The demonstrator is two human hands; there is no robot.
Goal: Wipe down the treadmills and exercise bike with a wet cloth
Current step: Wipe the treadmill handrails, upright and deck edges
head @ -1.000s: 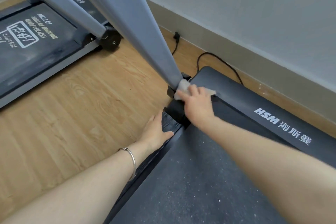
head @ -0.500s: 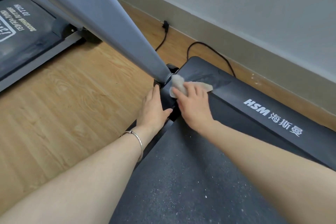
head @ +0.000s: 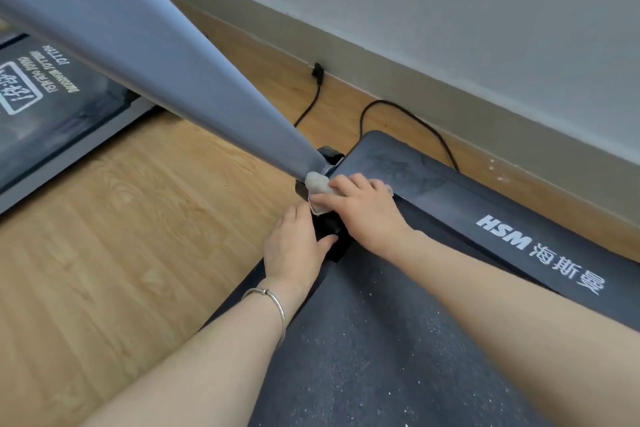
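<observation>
A black treadmill (head: 450,204) with white HSM lettering fills the lower right; its dusty belt (head: 374,357) runs under my arms. A grey upright post (head: 166,62) slants down to its base joint. My right hand (head: 363,208) presses a pale grey cloth (head: 317,184) against the foot of that post. My left hand (head: 294,246), with a bracelet on the wrist, rests flat on the treadmill's left side rail just below the joint, holding nothing. A second treadmill (head: 45,114) lies at the left edge.
Wooden floor (head: 138,236) separates the two treadmills. A black power cable (head: 408,118) loops on the floor behind the treadmill, with a plug (head: 317,71) at the skirting board. A grey wall (head: 450,10) runs close along the back.
My left hand has slid forward along the side rail toward the post base. My right hand keeps rubbing the cloth at the joint. The view has shifted closer and rightward.
</observation>
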